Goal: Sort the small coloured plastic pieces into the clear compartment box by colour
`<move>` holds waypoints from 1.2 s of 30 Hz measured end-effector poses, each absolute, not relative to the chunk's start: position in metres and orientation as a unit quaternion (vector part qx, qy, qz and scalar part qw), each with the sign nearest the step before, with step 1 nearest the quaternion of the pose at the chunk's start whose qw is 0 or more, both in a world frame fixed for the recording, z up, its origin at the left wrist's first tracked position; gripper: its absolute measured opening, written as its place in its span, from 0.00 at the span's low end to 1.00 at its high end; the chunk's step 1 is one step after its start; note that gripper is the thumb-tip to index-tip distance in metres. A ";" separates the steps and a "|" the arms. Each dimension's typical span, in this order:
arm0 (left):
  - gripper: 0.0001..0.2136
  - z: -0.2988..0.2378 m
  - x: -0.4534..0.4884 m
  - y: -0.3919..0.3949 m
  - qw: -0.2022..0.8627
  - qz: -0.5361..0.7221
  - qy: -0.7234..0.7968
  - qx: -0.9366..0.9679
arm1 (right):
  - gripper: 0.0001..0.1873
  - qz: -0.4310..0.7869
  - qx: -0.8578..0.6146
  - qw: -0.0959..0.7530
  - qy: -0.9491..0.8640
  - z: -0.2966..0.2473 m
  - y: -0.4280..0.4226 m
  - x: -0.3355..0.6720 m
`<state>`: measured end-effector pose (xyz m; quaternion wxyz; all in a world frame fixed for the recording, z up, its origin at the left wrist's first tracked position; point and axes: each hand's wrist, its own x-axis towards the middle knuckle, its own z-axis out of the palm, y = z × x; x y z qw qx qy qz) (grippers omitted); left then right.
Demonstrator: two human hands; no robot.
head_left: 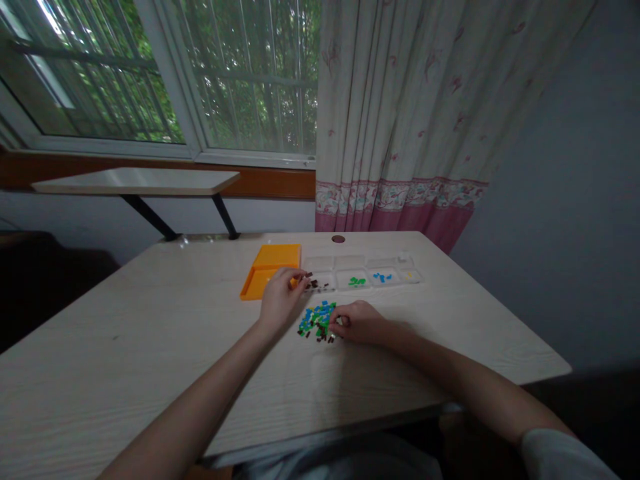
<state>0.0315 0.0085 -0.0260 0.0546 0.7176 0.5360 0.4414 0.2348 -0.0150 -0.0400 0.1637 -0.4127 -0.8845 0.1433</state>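
At clear tray (349, 261), left hand (278, 293) pinches brown piece (309, 275); low release should limit scatter. At mixed pile (317, 316), right hand (364, 322) curled, hold unclear.

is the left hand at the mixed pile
No, the left hand is at the brown pieces in the clear tray, while the right hand is at the mixed pile.

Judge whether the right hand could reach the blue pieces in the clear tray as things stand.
Probably yes: the right hand, at the mixed pile, is near those blue pieces, and nothing, the left hand included, appears to stand between.
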 end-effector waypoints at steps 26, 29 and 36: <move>0.10 -0.022 0.045 -0.015 0.155 0.279 0.331 0.888 | 0.10 0.440 -0.410 0.304 -0.739 -0.048 0.002 0.245; 0.10 -0.023 0.045 -0.015 0.158 0.286 0.349 0.878 | 0.12 0.418 -0.403 0.318 -0.749 -0.048 0.001 0.245; 0.10 -0.024 0.048 -0.013 0.216 0.335 0.386 0.832 | 0.13 0.230 -0.427 0.311 -0.818 -0.044 -0.003 0.246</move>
